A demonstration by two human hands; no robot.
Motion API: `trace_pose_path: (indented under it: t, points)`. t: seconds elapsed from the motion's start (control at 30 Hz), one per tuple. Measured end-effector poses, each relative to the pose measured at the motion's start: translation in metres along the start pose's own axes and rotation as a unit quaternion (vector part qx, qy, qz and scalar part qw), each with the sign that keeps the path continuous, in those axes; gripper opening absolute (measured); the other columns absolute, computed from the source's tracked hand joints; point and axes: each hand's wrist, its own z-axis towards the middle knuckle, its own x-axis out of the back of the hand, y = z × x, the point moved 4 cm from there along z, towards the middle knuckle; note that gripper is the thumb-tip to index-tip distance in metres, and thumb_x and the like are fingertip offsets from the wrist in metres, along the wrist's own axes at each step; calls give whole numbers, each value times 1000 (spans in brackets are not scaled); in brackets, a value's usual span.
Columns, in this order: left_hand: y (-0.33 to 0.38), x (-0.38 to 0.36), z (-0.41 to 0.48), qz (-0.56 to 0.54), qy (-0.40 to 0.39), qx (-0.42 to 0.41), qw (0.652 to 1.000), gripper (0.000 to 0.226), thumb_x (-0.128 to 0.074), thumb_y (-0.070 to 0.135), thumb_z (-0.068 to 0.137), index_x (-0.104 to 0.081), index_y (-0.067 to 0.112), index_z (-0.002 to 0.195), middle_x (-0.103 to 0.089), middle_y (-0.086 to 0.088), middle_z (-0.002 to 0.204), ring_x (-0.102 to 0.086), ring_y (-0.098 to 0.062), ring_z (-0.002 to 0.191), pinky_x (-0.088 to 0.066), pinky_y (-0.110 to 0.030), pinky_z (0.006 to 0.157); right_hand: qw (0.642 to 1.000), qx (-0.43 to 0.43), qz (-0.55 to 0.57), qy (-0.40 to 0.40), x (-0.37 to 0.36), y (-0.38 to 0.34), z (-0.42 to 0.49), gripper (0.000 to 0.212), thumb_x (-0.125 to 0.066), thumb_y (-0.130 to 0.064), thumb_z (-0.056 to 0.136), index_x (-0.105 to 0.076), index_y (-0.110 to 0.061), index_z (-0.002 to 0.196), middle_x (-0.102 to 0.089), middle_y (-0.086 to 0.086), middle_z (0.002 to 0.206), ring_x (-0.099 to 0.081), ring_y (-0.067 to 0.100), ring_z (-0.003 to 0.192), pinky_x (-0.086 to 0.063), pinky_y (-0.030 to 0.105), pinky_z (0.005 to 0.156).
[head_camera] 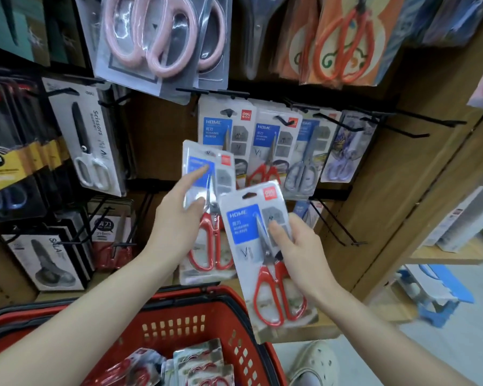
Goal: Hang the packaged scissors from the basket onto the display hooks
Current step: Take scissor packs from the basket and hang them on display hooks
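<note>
Two scissor packs being held above the red basket (179,327)

The display board (402,190) is standing behind the basket, its hooks (441,122) carrying hanging packs (223,126). Spare packs (198,363) are lying inside the basket. Above its far rim, the left hand (176,221) is pinching the first pack (207,240) between thumb and forefinger, while the right hand (301,254) is gripping the second pack (248,227), thumb across its front.

Two hands up, left hand (176,218) and right hand (304,254), each holding one red-handled pack: left pack (209,240), right pack (246,227). One red basket (179,321) near, at least three basket packs (198,360), blurred. Hanging far: first red pack (218,126), second red pack (268,151), one grey pack (304,168), one purple pack (343,154). One white-handled pack (91,146) left. One blue stool (441,291), one shoe (315,360) right.
</note>
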Motion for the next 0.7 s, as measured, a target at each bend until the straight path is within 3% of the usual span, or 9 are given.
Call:
trace_pose_path:
  t: [0.1,0.17,0.3,0.37,0.47,0.57,0.63,0.7]
  points:
    - [0,-5,-1,-27,-21,20,999,22,-50,13,97,-66,25,107,-65,8,115,-63,-3,98,-55,-19,76,999,-31,27,-27,-6,2,-8,16,-48,-31,96,-59,-19,93,-68,-8,90,-66,4,86,-55,24,71]
    - [1,-7,-2,-23,-37,26,999,14,-55,16,95,-69,19,94,-69,8,103,-65,-9,100,-56,-30,82,998,-39,41,-32,-6,2,-9,16,-51,-31,96,-59,-21,88,-69,-6,88,-67,7,85,-54,28,71]
    - [9,-9,-2,3,-66,5,998,9,-61,20,89,-63,12,86,-68,12,89,-64,5,83,-49,-11,57,988,-80,109,-74,-5,2,-9,14,-52,-27,94,-57,-15,100,-70,3,102,-69,15,93,-57,37,79]
    - [11,-12,-4,14,-81,-7,997,11,-60,21,90,-61,10,89,-66,12,89,-63,10,79,-45,-8,52,984,-101,133,-67,-3,2,-8,12,-52,-19,95,-53,-11,104,-68,8,108,-69,17,96,-57,37,81]
    - [19,-16,-5,13,-61,-39,997,11,-48,14,96,-59,12,98,-61,17,97,-60,12,80,-42,-3,54,990,-73,118,-29,6,-6,-1,10,-51,-17,96,-56,-12,102,-67,10,107,-67,24,97,-55,42,82]
    - [26,-14,-7,8,-44,-69,997,37,-40,7,99,-47,34,124,-49,34,113,-56,10,80,-40,3,65,989,-53,115,71,27,-17,20,10,-49,-15,96,-57,-10,97,-65,15,105,-64,32,97,-51,46,83]
    - [21,-11,-4,-13,-34,-49,998,41,-42,10,99,-38,35,131,-53,27,118,-56,14,98,-40,3,72,987,-47,108,113,38,-24,39,15,-50,-19,95,-57,-7,99,-65,15,105,-65,30,95,-53,47,82]
    - [13,-7,0,-3,-4,-11,1000,29,-47,15,98,-45,25,125,-61,14,107,-58,16,87,-42,0,63,985,-40,92,141,44,-29,57,26,-51,-29,92,-55,-5,102,-65,15,104,-65,32,96,-52,55,84]
